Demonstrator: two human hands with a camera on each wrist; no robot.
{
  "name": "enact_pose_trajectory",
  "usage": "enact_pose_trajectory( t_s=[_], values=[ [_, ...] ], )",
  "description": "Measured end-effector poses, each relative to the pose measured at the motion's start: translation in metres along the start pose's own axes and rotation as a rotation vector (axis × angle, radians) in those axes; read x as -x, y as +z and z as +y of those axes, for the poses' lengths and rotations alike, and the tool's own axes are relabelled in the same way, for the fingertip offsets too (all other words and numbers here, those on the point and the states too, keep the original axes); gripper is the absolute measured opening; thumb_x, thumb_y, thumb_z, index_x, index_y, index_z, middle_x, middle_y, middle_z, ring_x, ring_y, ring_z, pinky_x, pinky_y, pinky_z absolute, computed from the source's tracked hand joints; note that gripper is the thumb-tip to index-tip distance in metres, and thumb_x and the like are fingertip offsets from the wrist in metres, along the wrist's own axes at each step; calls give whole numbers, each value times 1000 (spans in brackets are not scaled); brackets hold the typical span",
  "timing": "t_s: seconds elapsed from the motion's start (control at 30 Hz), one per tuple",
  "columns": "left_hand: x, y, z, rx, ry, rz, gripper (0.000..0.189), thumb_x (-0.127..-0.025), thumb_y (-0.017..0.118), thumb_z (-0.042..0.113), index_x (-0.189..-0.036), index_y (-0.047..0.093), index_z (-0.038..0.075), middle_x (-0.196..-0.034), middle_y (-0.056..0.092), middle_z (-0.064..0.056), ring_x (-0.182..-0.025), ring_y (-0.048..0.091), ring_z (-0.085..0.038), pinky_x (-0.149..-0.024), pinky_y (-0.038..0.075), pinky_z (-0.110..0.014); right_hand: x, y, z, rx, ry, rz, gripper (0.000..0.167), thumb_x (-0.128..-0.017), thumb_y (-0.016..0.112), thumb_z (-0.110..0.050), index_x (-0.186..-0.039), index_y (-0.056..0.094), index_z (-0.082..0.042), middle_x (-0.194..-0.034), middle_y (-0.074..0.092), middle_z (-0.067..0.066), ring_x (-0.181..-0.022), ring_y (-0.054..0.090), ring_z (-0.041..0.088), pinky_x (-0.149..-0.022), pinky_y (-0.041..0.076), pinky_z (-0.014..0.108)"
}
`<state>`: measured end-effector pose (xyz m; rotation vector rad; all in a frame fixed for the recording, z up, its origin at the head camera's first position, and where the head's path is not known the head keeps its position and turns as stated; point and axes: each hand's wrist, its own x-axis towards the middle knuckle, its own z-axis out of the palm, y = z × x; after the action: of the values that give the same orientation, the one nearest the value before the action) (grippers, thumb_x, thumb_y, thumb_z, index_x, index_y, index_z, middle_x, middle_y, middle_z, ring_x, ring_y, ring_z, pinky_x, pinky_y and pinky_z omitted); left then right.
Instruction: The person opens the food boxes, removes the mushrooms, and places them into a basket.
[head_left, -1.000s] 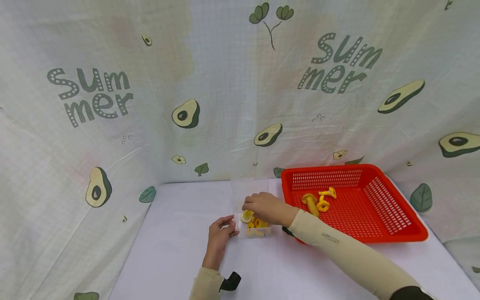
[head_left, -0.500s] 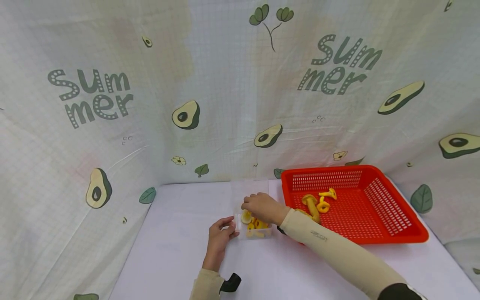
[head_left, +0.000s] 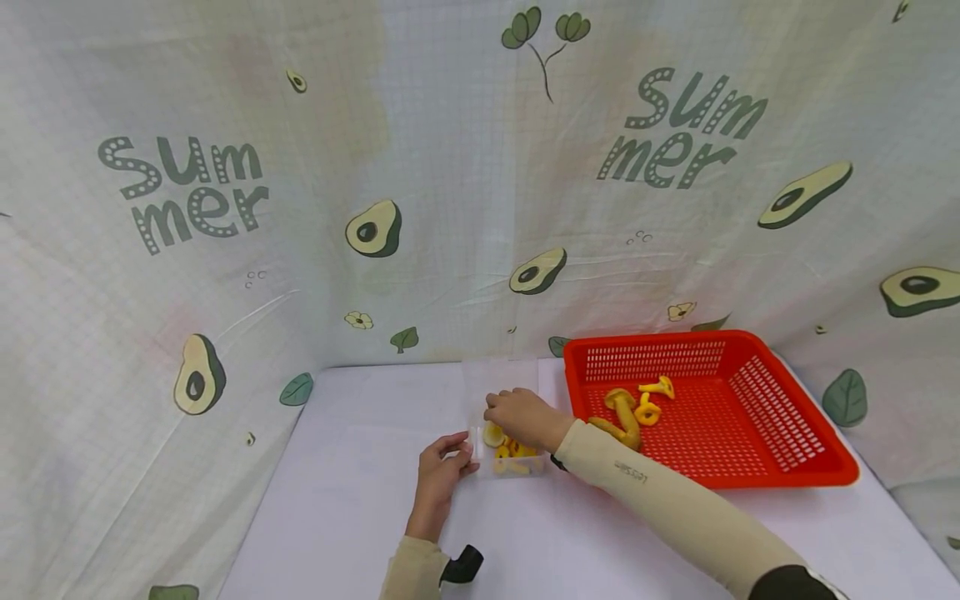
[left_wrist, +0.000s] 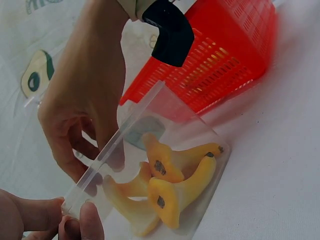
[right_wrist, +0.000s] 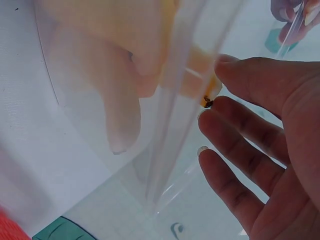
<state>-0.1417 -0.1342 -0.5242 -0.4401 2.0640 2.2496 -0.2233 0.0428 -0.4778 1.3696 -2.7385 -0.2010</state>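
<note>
A clear plastic box with several yellow mushrooms inside stands on the white table. My left hand is at its left side, thumb and fingers pinching the edge of the box. Over the box reaches my right hand, knuckles up. In the right wrist view, thumb and fingertips meet round a yellow mushroom stem with a dark end; the blurred plastic wall hides the rest. Through the wall in the left wrist view, mushrooms with dark stem ends lie below the right fingers.
A red perforated basket stands to the right, holding several yellow and brownish mushrooms at its left. The box's clear lid extends behind the box. A cloth printed with avocados hangs behind the table.
The right forearm has shifted slightly left and down, uncovering more of the brownish mushrooms in the basket. The right hand stays over the box. The left hand has kept its place.
</note>
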Motion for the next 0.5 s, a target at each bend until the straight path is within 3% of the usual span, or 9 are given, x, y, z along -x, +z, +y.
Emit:
enact_pose_trajectory(
  t_s=[0.5],
  values=[
    [-1,0,-2,9,9,-9,36,-99,65,-8,-132,58,-21,-101,59,-10,-76,57,-13,-70,64,-24,1,3,-4,62,-4,3,24,-88,88,-24,-110,82,-16,-116,67,3,-97,66,17,-88,63,28]
  ],
)
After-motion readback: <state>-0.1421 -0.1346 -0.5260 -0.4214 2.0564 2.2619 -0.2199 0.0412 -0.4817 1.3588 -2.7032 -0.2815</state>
